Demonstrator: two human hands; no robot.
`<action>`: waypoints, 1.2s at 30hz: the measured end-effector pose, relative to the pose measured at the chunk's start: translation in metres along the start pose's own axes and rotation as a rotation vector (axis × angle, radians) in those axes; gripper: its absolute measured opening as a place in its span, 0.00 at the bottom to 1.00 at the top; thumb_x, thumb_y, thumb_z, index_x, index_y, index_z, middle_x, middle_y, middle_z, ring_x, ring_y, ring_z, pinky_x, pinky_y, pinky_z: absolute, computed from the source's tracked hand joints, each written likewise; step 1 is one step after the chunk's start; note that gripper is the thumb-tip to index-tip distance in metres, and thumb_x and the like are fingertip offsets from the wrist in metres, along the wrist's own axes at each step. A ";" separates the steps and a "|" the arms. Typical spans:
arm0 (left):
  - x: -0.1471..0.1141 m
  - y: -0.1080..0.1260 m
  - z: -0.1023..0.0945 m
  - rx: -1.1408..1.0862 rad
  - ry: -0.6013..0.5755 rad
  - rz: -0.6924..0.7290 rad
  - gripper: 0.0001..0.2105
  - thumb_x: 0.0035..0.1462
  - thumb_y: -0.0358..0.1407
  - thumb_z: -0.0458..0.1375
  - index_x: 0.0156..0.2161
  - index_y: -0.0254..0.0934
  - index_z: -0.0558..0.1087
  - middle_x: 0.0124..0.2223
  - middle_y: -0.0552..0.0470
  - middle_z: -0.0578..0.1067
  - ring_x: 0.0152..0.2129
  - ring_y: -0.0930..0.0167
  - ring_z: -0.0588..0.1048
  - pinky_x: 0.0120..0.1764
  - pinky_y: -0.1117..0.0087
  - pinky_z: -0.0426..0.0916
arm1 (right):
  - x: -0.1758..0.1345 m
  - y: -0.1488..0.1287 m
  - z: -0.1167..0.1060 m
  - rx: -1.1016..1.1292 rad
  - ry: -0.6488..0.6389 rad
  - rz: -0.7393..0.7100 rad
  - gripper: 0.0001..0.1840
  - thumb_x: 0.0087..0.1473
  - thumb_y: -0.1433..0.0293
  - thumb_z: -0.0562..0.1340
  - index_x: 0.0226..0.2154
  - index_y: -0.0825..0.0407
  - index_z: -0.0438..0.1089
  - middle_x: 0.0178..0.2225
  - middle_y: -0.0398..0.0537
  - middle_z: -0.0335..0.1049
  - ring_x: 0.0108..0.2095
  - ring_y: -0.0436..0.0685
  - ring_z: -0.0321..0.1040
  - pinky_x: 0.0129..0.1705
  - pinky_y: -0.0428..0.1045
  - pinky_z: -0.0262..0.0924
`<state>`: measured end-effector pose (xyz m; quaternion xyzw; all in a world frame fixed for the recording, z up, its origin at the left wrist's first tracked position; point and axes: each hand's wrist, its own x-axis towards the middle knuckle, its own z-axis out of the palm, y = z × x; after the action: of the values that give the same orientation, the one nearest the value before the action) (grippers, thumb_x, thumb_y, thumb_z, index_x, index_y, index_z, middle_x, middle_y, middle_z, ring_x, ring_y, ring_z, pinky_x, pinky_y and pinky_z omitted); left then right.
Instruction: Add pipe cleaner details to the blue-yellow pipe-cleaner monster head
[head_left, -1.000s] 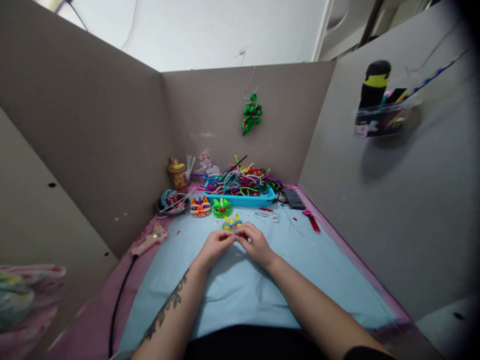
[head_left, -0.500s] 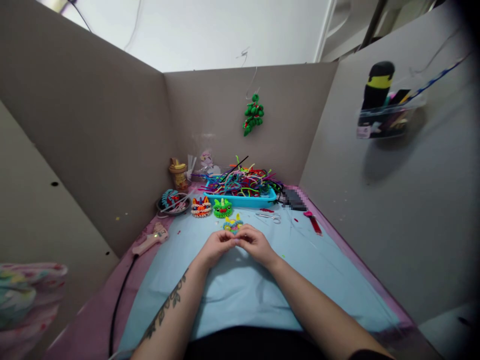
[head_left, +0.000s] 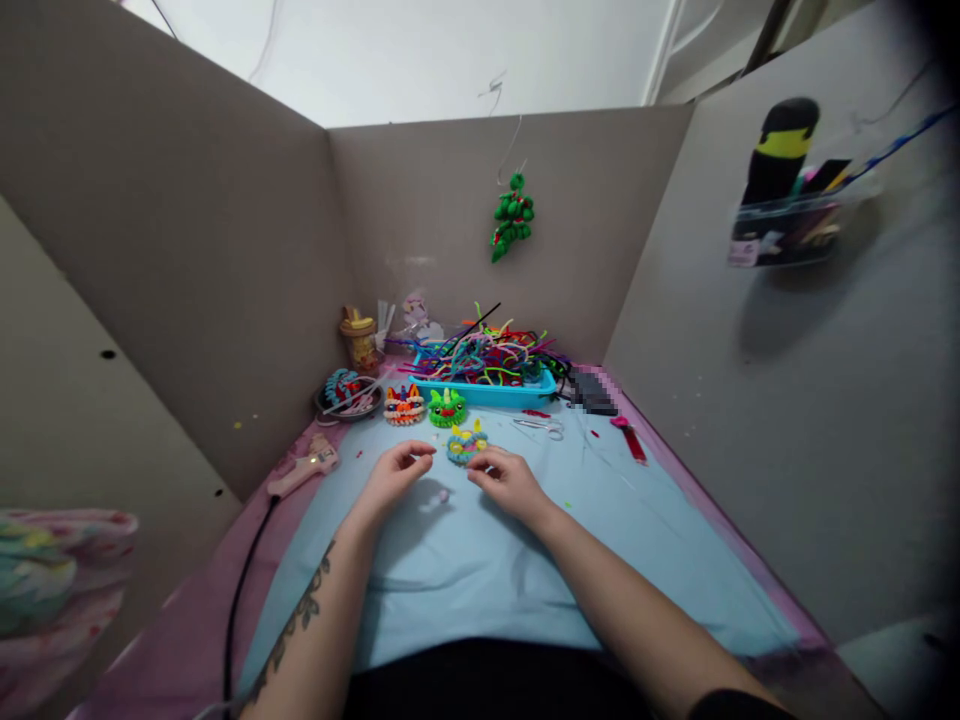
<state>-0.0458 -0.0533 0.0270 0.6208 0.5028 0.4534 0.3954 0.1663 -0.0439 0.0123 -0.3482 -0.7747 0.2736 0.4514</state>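
My left hand hovers over the blue cloth with thumb and fingers a little apart, nothing visible between them. To its right, my right hand has curled fingers and a small gap between thumb and forefinger; I see nothing held there. Below and between the hands is a small, blurred lilac piece; whether it lies on the cloth or is falling I cannot tell. Just beyond my right fingertips sits a blue and yellow pipe-cleaner animal head, partly hidden by that hand.
Behind stand an orange and white head, a green head and a blue tray of pipe cleaners. Scissors lie right of centre. A pink glue gun with a black cord and a dark bowl are at left.
My hands, together at the fingertips before, have parted; the left moved leftward. The lilac piece now shows below them, and more of the blue and yellow head is visible.
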 end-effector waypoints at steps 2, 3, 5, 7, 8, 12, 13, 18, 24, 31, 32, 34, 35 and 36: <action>-0.009 -0.003 -0.003 0.245 -0.081 0.035 0.14 0.46 0.43 0.59 0.35 0.35 0.74 0.33 0.50 0.74 0.26 0.72 0.68 0.31 0.72 0.61 | -0.001 0.006 0.005 -0.094 -0.082 -0.008 0.05 0.48 0.76 0.59 0.28 0.52 0.70 0.28 0.45 0.70 0.29 0.51 0.66 0.32 0.45 0.59; -0.013 -0.004 -0.002 0.340 -0.120 0.056 0.13 0.45 0.42 0.59 0.35 0.36 0.75 0.33 0.50 0.74 0.26 0.71 0.68 0.32 0.72 0.62 | -0.002 0.009 0.009 -0.141 -0.119 -0.026 0.07 0.47 0.78 0.59 0.28 0.52 0.70 0.28 0.45 0.70 0.30 0.51 0.66 0.34 0.46 0.59; -0.020 -0.007 0.004 0.465 -0.158 0.090 0.13 0.46 0.41 0.59 0.36 0.37 0.75 0.34 0.50 0.74 0.27 0.71 0.68 0.32 0.71 0.62 | -0.003 0.012 0.016 -0.230 -0.182 -0.060 0.10 0.47 0.81 0.57 0.29 0.52 0.70 0.28 0.44 0.70 0.31 0.51 0.66 0.36 0.46 0.59; -0.023 -0.009 0.011 0.543 -0.166 0.121 0.12 0.47 0.39 0.59 0.37 0.38 0.74 0.35 0.49 0.73 0.29 0.69 0.69 0.33 0.71 0.62 | -0.003 0.011 0.021 -0.324 -0.233 -0.073 0.11 0.47 0.82 0.56 0.29 0.52 0.69 0.29 0.46 0.69 0.32 0.52 0.65 0.37 0.46 0.58; -0.023 -0.010 0.014 0.570 -0.164 0.135 0.11 0.47 0.38 0.58 0.37 0.38 0.74 0.35 0.49 0.73 0.30 0.68 0.69 0.34 0.70 0.62 | -0.002 0.010 0.024 -0.370 -0.256 -0.074 0.10 0.48 0.81 0.57 0.30 0.53 0.69 0.29 0.47 0.69 0.33 0.53 0.65 0.37 0.47 0.58; -0.022 -0.011 0.017 0.615 -0.153 0.166 0.07 0.50 0.37 0.56 0.33 0.39 0.74 0.34 0.49 0.72 0.32 0.68 0.70 0.36 0.70 0.62 | -0.001 0.007 0.025 -0.453 -0.320 -0.068 0.07 0.50 0.78 0.58 0.31 0.53 0.70 0.31 0.49 0.68 0.36 0.55 0.65 0.39 0.49 0.58; -0.022 -0.012 0.017 0.614 -0.150 0.166 0.06 0.50 0.37 0.56 0.32 0.39 0.74 0.34 0.49 0.72 0.32 0.68 0.69 0.35 0.70 0.62 | -0.001 0.007 0.024 -0.439 -0.319 -0.070 0.08 0.51 0.77 0.58 0.33 0.52 0.71 0.32 0.49 0.69 0.36 0.56 0.65 0.40 0.49 0.58; -0.021 -0.017 0.013 0.583 -0.122 0.172 0.06 0.51 0.36 0.56 0.32 0.39 0.73 0.33 0.50 0.72 0.32 0.68 0.69 0.36 0.70 0.62 | -0.002 0.014 0.015 -0.331 -0.222 -0.058 0.16 0.50 0.81 0.56 0.40 0.52 0.69 0.38 0.51 0.70 0.41 0.56 0.65 0.44 0.51 0.58; -0.021 -0.020 0.012 0.604 -0.141 0.192 0.08 0.52 0.37 0.54 0.36 0.39 0.74 0.35 0.48 0.74 0.35 0.67 0.70 0.39 0.69 0.62 | -0.003 0.014 0.014 -0.339 -0.249 -0.046 0.10 0.48 0.79 0.59 0.33 0.52 0.71 0.33 0.49 0.69 0.37 0.55 0.65 0.41 0.50 0.59; -0.020 -0.028 0.009 0.550 -0.145 0.180 0.10 0.51 0.34 0.55 0.40 0.39 0.74 0.36 0.48 0.75 0.36 0.67 0.71 0.40 0.69 0.62 | -0.002 0.007 0.022 -0.357 -0.263 -0.039 0.10 0.49 0.78 0.59 0.35 0.52 0.71 0.34 0.48 0.69 0.38 0.55 0.64 0.41 0.49 0.58; -0.019 -0.029 0.009 0.539 -0.140 0.183 0.10 0.51 0.33 0.55 0.40 0.39 0.74 0.37 0.48 0.75 0.36 0.67 0.71 0.40 0.69 0.62 | -0.001 0.006 0.024 -0.362 -0.262 -0.039 0.09 0.50 0.77 0.59 0.35 0.51 0.71 0.34 0.48 0.68 0.38 0.55 0.64 0.41 0.49 0.58; -0.019 -0.030 0.009 0.523 -0.132 0.184 0.10 0.51 0.32 0.55 0.39 0.38 0.74 0.36 0.48 0.75 0.36 0.67 0.71 0.41 0.68 0.62 | -0.001 0.005 0.028 -0.381 -0.262 -0.042 0.08 0.50 0.75 0.60 0.36 0.51 0.71 0.34 0.48 0.68 0.39 0.55 0.63 0.41 0.49 0.58; -0.019 -0.030 0.008 0.518 -0.128 0.181 0.09 0.51 0.32 0.55 0.38 0.38 0.74 0.36 0.48 0.74 0.35 0.67 0.70 0.41 0.68 0.62 | 0.000 0.005 0.030 -0.396 -0.264 -0.042 0.08 0.50 0.74 0.60 0.35 0.50 0.71 0.33 0.48 0.68 0.38 0.55 0.63 0.40 0.49 0.58; -0.019 -0.030 0.008 0.514 -0.127 0.175 0.09 0.51 0.33 0.55 0.38 0.38 0.74 0.35 0.48 0.74 0.35 0.67 0.70 0.40 0.68 0.62 | 0.000 0.006 0.031 -0.412 -0.263 -0.042 0.07 0.50 0.74 0.60 0.34 0.50 0.72 0.33 0.48 0.67 0.38 0.55 0.63 0.40 0.48 0.57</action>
<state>-0.0471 -0.0665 -0.0066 0.7691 0.5198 0.3036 0.2149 0.1401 -0.0441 -0.0060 -0.3780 -0.8734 0.1433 0.2717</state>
